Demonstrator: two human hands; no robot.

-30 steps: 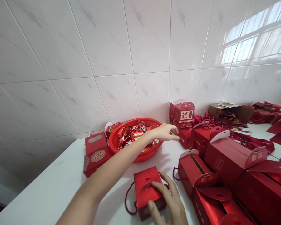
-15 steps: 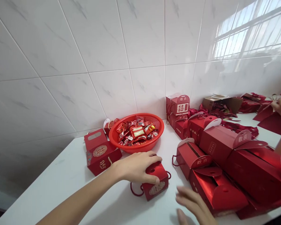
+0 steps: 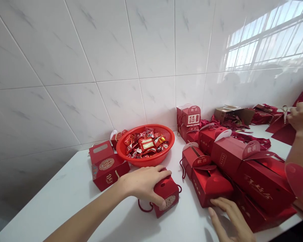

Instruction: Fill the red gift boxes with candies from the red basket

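My left hand rests over a small red gift box, thumb on its front and fingers across its top. Dark red cord handles stick out from two sides of that box. On the right, my right hand is open, its fingers stretched out and the thumb apart. Its fingertips meet the lower front corner of a shiny red gift box with a folded top. Behind my left hand sits a red plastic basket of wrapped candies.
A larger red gift box stands to the left of the basket. Several red boxes crowd the right side, with two stacked boxes by the tiled wall. At far right, another person's hand is near red packaging and an open carton.
My right hand has moved right and reached the shiny red box. That box now sits further back and to the left. My left hand stays on the small box.
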